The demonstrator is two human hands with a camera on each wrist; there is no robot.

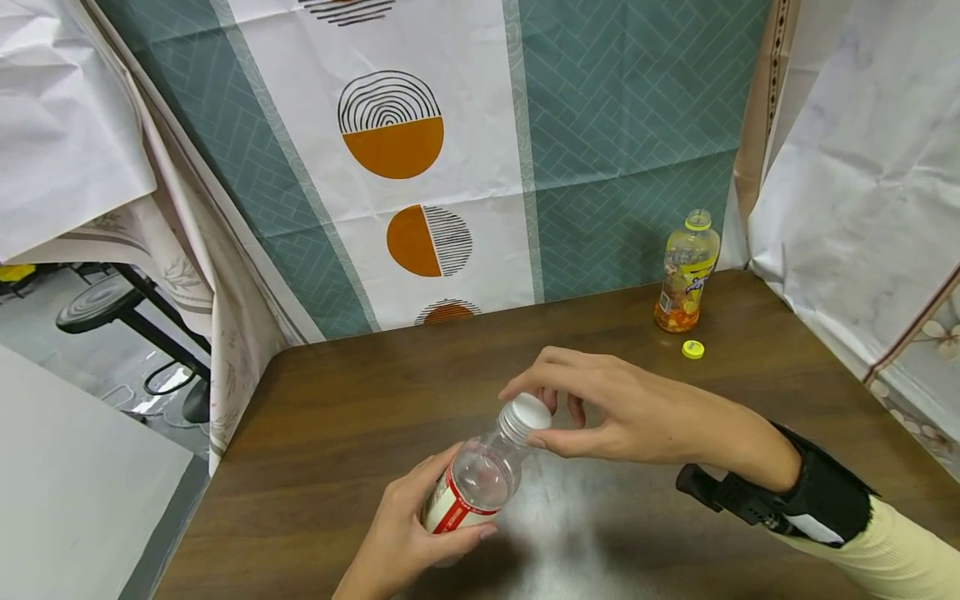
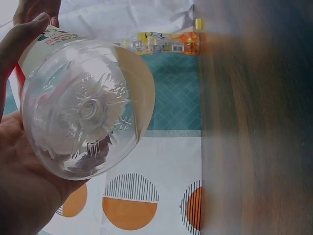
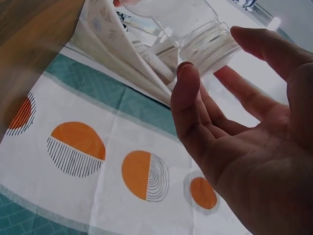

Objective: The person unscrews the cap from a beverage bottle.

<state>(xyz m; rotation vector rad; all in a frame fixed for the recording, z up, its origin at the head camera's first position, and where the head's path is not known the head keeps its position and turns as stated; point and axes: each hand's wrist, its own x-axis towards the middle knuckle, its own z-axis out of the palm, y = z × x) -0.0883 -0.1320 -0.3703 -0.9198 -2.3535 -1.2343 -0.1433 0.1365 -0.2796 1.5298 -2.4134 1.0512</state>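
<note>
A clear plastic bottle (image 1: 480,479) with a red and cream label tilts above the table, its neck toward the upper right. My left hand (image 1: 405,517) grips it round the labelled body. The left wrist view looks at the bottle's ribbed clear base (image 2: 88,110), with fingers and thumb about its side. At the neck is a white screw cap (image 1: 527,411). My right hand (image 1: 607,404) pinches this cap between thumb and fingertips, its other fingers loosely bent. In the right wrist view, the thumb and a finger (image 3: 188,98) are at the ridged cap (image 3: 208,49).
On the brown table (image 1: 360,400), an uncapped bottle (image 1: 686,271) with some orange contents stands at the back right. A yellow cap (image 1: 693,349) lies in front of it. Patterned cloth (image 1: 585,150) hangs behind the table. White sheeting (image 1: 855,192) hangs at the right.
</note>
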